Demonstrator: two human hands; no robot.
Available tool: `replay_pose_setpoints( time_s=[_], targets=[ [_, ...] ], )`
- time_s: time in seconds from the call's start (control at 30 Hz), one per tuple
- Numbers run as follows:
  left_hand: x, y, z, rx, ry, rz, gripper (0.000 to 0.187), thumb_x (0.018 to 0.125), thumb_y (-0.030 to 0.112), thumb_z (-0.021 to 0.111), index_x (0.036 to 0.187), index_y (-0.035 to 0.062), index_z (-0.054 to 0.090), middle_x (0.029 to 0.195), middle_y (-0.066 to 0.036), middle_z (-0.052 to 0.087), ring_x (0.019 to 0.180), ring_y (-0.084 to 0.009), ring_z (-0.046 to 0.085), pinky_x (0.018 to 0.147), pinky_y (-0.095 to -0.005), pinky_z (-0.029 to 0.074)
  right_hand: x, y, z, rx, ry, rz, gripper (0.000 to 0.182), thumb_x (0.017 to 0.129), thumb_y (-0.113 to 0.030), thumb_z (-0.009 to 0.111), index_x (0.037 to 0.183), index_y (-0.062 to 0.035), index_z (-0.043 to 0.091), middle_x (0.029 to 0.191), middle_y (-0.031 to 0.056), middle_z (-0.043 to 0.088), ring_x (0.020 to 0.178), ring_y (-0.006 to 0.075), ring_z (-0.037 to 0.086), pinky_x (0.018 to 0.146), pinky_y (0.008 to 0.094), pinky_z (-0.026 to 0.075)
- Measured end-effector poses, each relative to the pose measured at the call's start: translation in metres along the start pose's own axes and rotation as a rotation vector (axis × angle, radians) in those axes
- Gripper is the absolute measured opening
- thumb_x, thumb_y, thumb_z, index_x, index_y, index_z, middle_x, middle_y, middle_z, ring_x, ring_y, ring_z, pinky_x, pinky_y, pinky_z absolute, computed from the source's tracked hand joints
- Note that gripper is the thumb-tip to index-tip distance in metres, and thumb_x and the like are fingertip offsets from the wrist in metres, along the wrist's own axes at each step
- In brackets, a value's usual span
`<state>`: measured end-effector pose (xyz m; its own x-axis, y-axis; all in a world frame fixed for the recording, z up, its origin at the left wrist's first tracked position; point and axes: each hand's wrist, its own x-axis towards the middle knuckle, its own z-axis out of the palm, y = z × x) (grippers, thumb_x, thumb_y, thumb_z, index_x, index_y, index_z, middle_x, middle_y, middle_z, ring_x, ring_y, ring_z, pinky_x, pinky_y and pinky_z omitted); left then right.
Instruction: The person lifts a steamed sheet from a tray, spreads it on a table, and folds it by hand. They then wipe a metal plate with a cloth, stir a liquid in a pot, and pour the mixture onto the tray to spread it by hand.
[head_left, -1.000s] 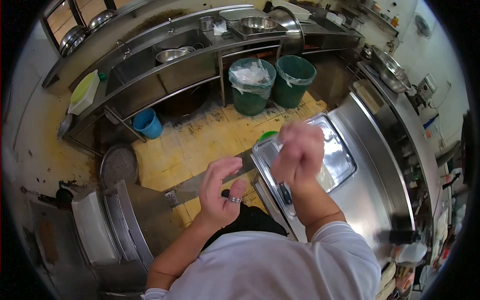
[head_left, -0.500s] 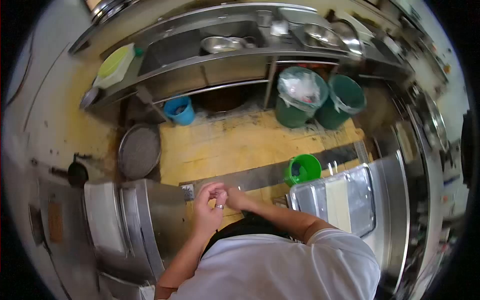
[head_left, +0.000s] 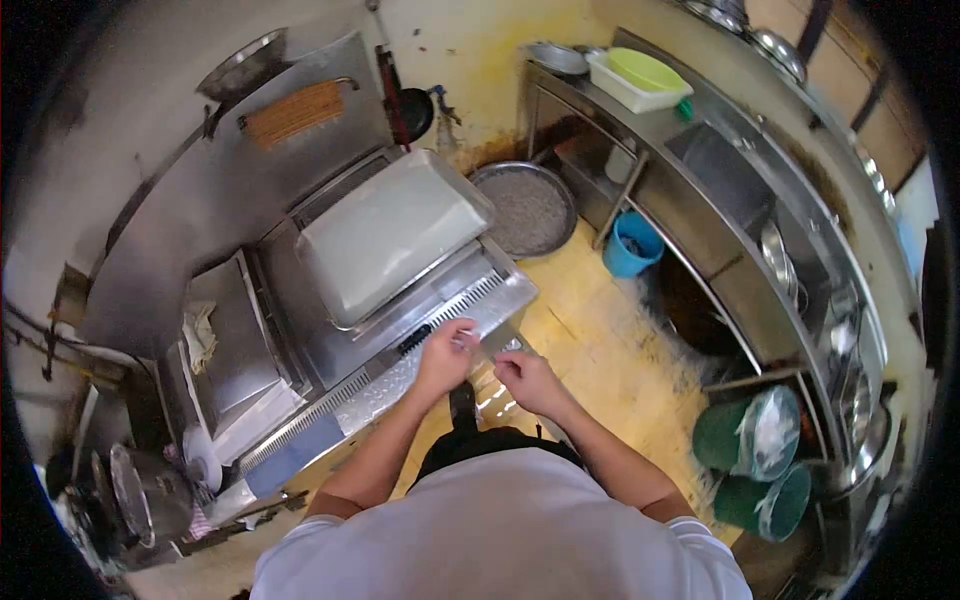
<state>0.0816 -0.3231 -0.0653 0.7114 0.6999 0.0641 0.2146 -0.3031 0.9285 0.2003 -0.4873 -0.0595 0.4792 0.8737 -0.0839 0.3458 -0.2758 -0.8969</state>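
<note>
My left hand [head_left: 446, 358] is held in front of my waist, over the front edge of the metal counter [head_left: 515, 290]. Its fingers are curled in, and whatever may be between them is too small to make out. A short way to the right, apart from it, my right hand [head_left: 530, 381] is closed with thumb and fingers together. Its contents, if any, are hidden. Just beyond the left hand a small black object [head_left: 414, 339] lies on the counter edge. A large pale, rounded rectangular cover [head_left: 395, 235] sits on the counter behind it.
Left of the cover is a flat metal lid [head_left: 235, 345] with a cloth [head_left: 199, 335] on it. A wide round pan [head_left: 525, 208] and a blue bucket [head_left: 633, 244] stand on the floor. Green bins [head_left: 718, 440] are by the sink bench [head_left: 690, 240] at right.
The view has swung left, bringing the counter with the pale cover in front of me. My hands, together before, have come apart. The green bucket and tray have left the view.
</note>
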Motion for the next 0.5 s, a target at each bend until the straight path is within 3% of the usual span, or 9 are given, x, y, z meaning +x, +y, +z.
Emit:
replay_pose_setpoints(
  time_s=[0.07,0.13,0.2,0.27,0.3,0.4,0.5],
  targets=[
    [0.041,-0.047,-0.042,0.208,0.153,0.030,0.025,0.089,0.012,0.072,0.111,0.0014,0.068,0.101,-0.018,0.071,0.094,-0.0308,0.070,0.083,-0.0396,0.056,0.034,-0.007,0.021,-0.032,-0.032,-0.025,0.030,0.093,-0.022,0.067,0.114,0.0005,0.070,0.090,0.0181,0.073,0.079,0.0243,0.070,0.073,0.0360,0.055],
    [0.079,-0.076,-0.092,0.355,0.262,0.038,0.026,0.089,0.014,0.071,0.112,0.0024,0.069,0.111,-0.020,0.070,0.107,-0.0356,0.066,0.093,-0.0424,0.053,0.061,-0.015,0.040,-0.057,-0.085,-0.024,0.029,0.092,-0.022,0.067,0.112,-0.0011,0.071,0.096,0.0200,0.074,0.084,0.0298,0.072,0.076,0.0384,0.056],
    [0.109,-0.109,-0.133,0.563,0.301,-0.051,0.039,0.090,0.019,0.069,0.126,0.0020,0.063,0.135,-0.022,0.059,0.127,-0.0382,0.055,0.104,-0.0472,0.047,0.085,-0.026,0.054,-0.105,-0.127,-0.025,0.030,0.093,-0.023,0.067,0.112,-0.0003,0.071,0.093,0.0193,0.074,0.082,0.0272,0.071,0.075,0.0378,0.056],
    [0.129,-0.133,-0.154,0.785,0.354,-0.094,0.052,0.092,0.025,0.067,0.137,0.0010,0.055,0.149,-0.025,0.044,0.138,-0.0423,0.042,0.111,-0.0527,0.038,0.106,-0.021,0.070,-0.118,-0.147,-0.072,0.030,0.094,-0.022,0.068,0.111,0.0017,0.071,0.088,0.0170,0.073,0.078,0.0220,0.069,0.073,0.0347,0.055],
    [0.134,-0.147,-0.163,0.901,0.377,-0.117,0.058,0.093,0.028,0.066,0.142,0.0004,0.050,0.156,-0.026,0.037,0.143,-0.0444,0.035,0.115,-0.0554,0.034,0.116,-0.027,0.075,-0.110,-0.168,-0.062,0.028,0.094,-0.022,0.068,0.109,0.0009,0.071,0.088,0.0171,0.073,0.078,0.0231,0.069,0.073,0.0350,0.055],
    [0.139,-0.189,-0.172,0.931,0.219,-0.227,0.069,0.096,0.035,0.062,0.150,-0.0013,0.039,0.163,-0.028,0.021,0.150,-0.0475,0.023,0.119,-0.0613,0.024,0.146,-0.035,0.080,-0.190,-0.272,-0.062,0.025,0.093,-0.021,0.068,0.106,-0.0001,0.072,0.088,0.0178,0.072,0.078,0.0246,0.069,0.073,0.0365,0.055],
    [0.137,-0.194,-0.170,0.888,0.188,-0.228,0.071,0.097,0.037,0.060,0.151,-0.0010,0.037,0.163,-0.028,0.022,0.151,-0.0465,0.020,0.122,-0.0598,0.020,0.188,-0.042,0.086,-0.213,-0.182,-0.119,0.024,0.091,-0.021,0.065,0.101,-0.0003,0.072,0.090,0.0233,0.071,0.084,0.0406,0.069,0.076,0.0469,0.055]
  ],
)
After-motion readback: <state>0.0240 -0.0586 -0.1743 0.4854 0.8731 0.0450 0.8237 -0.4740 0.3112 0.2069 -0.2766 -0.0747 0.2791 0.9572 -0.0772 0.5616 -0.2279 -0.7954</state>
